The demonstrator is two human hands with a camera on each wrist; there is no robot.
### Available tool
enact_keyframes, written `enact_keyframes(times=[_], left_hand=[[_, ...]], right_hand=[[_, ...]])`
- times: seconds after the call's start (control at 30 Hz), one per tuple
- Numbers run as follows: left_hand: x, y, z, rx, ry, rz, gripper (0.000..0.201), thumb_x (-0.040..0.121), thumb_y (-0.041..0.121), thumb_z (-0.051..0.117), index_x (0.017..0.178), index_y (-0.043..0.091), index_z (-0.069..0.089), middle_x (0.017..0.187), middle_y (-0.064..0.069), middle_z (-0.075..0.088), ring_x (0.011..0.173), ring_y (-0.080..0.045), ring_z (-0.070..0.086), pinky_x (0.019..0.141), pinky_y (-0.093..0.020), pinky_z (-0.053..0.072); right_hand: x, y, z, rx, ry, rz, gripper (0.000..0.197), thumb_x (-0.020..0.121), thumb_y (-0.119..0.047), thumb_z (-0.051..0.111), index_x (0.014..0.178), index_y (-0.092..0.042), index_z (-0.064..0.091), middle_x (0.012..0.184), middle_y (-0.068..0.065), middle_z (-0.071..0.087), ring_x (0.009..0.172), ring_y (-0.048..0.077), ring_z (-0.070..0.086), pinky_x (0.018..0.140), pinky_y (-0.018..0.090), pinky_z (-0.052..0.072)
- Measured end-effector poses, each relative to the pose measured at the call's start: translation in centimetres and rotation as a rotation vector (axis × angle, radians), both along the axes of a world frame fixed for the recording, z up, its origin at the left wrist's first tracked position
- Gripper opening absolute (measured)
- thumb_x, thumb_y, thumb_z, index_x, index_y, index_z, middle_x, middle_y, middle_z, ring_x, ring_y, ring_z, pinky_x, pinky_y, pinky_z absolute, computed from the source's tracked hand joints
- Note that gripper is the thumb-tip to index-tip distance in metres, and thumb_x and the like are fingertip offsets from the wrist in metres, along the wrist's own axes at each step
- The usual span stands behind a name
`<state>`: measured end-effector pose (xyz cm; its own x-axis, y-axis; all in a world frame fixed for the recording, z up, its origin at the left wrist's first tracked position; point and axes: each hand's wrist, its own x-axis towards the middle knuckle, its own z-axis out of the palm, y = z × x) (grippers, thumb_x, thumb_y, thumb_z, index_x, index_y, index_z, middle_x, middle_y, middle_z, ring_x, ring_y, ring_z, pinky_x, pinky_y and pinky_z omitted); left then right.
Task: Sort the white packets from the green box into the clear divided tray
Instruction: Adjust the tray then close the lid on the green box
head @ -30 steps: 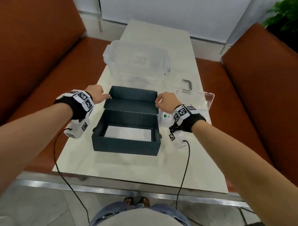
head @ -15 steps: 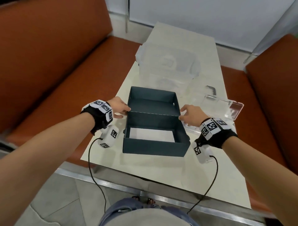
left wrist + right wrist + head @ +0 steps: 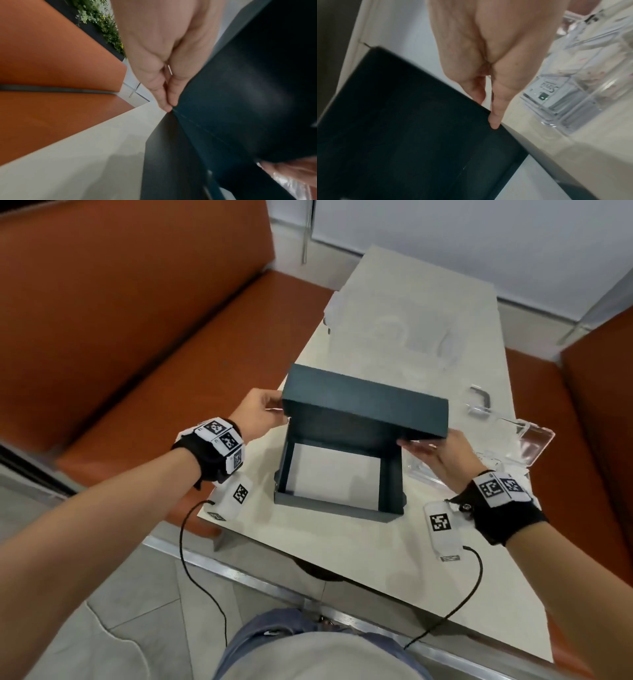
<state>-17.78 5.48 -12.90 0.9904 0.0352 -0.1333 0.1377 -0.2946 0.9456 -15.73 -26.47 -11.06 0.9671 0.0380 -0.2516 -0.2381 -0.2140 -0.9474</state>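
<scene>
The dark green box [image 3: 339, 508] stands open on the table, a white surface [image 3: 335, 477] showing on its bottom. Its lid [image 3: 366, 405] is lifted and tilted above the box's far half. My left hand [image 3: 274, 415] grips the lid's left end and my right hand [image 3: 416, 446] grips its right end from below. The left wrist view shows my fingers [image 3: 169, 100] at the lid's [image 3: 240, 108] edge. The right wrist view shows my fingers [image 3: 496, 119] on the lid's [image 3: 402, 121] corner. The clear divided tray [image 3: 513, 446] lies right of the box and holds a white packet [image 3: 546, 93].
A large clear plastic container [image 3: 394, 333] stands on the pale table [image 3: 376, 559] behind the box. Orange benches [image 3: 154, 337] flank the table on both sides. Cables hang from my wrists over the table's near edge.
The lid lay open flat behind the box; both hands have lifted it and swung it up over the box's far half. The view has shifted left.
</scene>
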Motion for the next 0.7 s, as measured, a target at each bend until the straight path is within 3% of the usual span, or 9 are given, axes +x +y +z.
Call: enact_keyframes(times=[0.1,0.13,0.2,0.27,0.33,0.4,0.5,0.6,0.7], left_hand=[[-0.5,-0.6,0.4,-0.258,0.210,-0.010,0.022,0.100,0.011,0.048,0.100,0.025,0.065,0.096,0.001,0.064,0.095,-0.019,0.059,0.085,-0.029,0.049],[-0.7,-0.7,0.8,-0.359,0.288,-0.017,0.017,0.102,0.029,0.046,0.103,0.026,0.063,0.099,-0.002,0.063,0.095,-0.021,0.059,0.089,-0.035,0.048],[-0.8,-1.2,1.1,-0.424,0.361,-0.054,0.037,0.095,0.055,0.045,0.113,0.025,0.058,0.105,-0.003,0.064,0.098,-0.020,0.062,0.086,-0.033,0.050],[-0.7,-1.8,0.8,-0.314,0.335,-0.084,0.047,0.091,0.049,0.058,0.128,0.021,0.052,0.113,-0.001,0.063,0.101,-0.019,0.061,0.078,-0.024,0.049],[-0.4,-2.4,-0.2,-0.187,0.319,-0.083,0.068,0.089,0.031,0.068,0.146,0.019,0.035,0.136,-0.001,0.053,0.116,-0.019,0.055,0.091,-0.026,0.046],[-0.6,-3.0,-1.3,-0.004,0.326,-0.139,0.078,0.089,0.028,0.068,0.151,0.013,0.023,0.149,-0.007,0.041,0.129,-0.024,0.048,0.105,-0.033,0.041],[-1.3,-3.5,-3.0,0.287,0.349,-0.218,0.061,0.092,0.049,0.056,0.135,0.006,0.047,0.133,-0.012,0.057,0.111,-0.026,0.059,0.093,-0.033,0.046],[-1.8,-3.6,-4.1,0.279,0.341,-0.208,0.057,0.094,0.056,0.046,0.123,0.008,0.056,0.119,-0.008,0.064,0.103,-0.025,0.061,0.086,-0.031,0.046],[-2.2,-3.9,-4.3,0.074,0.335,-0.091,0.052,0.096,0.050,0.049,0.128,0.009,0.051,0.124,-0.007,0.062,0.109,-0.024,0.060,0.097,-0.038,0.048]], right_hand=[[-0.6,-0.7,0.0,0.273,0.169,-0.082,0.021,0.098,-0.006,0.038,0.112,0.001,0.053,0.108,0.018,0.056,0.098,0.030,0.058,0.081,0.035,0.051],[-0.7,-0.8,0.0,0.250,0.187,-0.056,0.018,0.099,-0.014,0.042,0.105,-0.004,0.054,0.101,0.015,0.055,0.090,0.026,0.057,0.076,0.031,0.048],[-0.9,-1.1,-0.3,0.072,0.170,0.045,0.020,0.097,-0.026,0.051,0.102,-0.010,0.061,0.102,0.011,0.056,0.087,0.018,0.056,0.074,0.026,0.046],[-1.0,-1.2,-1.0,-0.246,0.092,0.150,0.032,0.091,-0.029,0.062,0.120,-0.016,0.061,0.116,0.007,0.058,0.102,0.017,0.057,0.084,0.027,0.046],[-1.5,-1.3,-1.8,-0.409,0.126,0.208,0.062,0.086,-0.033,0.069,0.139,-0.018,0.044,0.131,0.006,0.050,0.118,0.021,0.051,0.093,0.034,0.046],[-2.1,-0.7,-2.6,-0.484,0.144,0.216,0.080,0.083,-0.034,0.072,0.147,-0.012,0.029,0.144,0.007,0.040,0.128,0.024,0.044,0.102,0.041,0.044],[-2.9,0.2,-3.2,-0.687,-0.003,0.231,0.080,0.083,-0.033,0.072,0.145,-0.006,0.029,0.145,0.012,0.042,0.130,0.028,0.043,0.104,0.033,0.035],[-3.3,0.8,-3.1,-0.802,-0.083,0.249,0.073,0.085,-0.033,0.070,0.142,-0.004,0.034,0.139,0.016,0.048,0.124,0.031,0.047,0.096,0.032,0.037],[-3.6,1.0,-2.8,-0.733,-0.095,0.188,0.072,0.082,-0.030,0.073,0.140,-0.007,0.039,0.135,0.012,0.052,0.119,0.026,0.050,0.092,0.030,0.039]])
